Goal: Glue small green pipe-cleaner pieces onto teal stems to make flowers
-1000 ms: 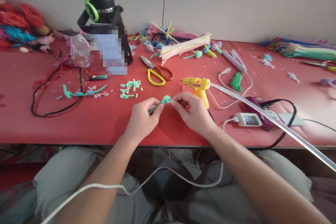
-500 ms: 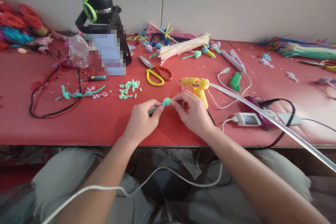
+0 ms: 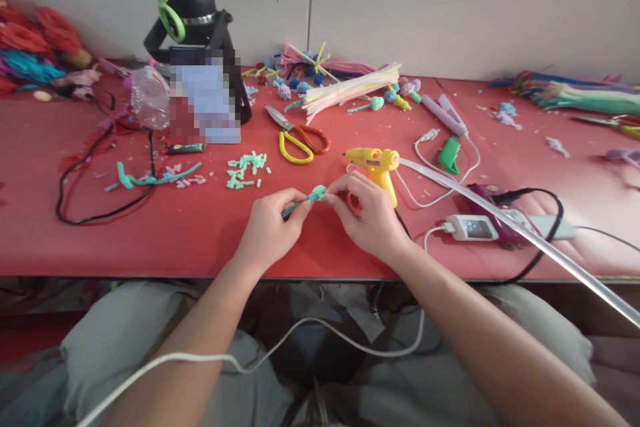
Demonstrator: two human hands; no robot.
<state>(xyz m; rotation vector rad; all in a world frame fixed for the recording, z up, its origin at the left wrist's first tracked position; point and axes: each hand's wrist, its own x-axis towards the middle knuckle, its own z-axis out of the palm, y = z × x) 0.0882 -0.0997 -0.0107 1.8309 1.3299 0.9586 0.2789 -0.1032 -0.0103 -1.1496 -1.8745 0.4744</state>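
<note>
teal pipe-cleaner bud (image 3: 318, 193) pinched between left hand (image 3: 270, 230) and right hand (image 3: 373, 217) grips; no legible writing.

One head-worn camera looked forward and down, close over the red table (image 3: 100, 240) (no second view), its far wall beyond the fingers (image 3: 334, 191).

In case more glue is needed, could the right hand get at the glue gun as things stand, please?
Probably yes: the glue gun stands just beyond the right hand with nothing between, though its fingers pinch the green bud.
</note>
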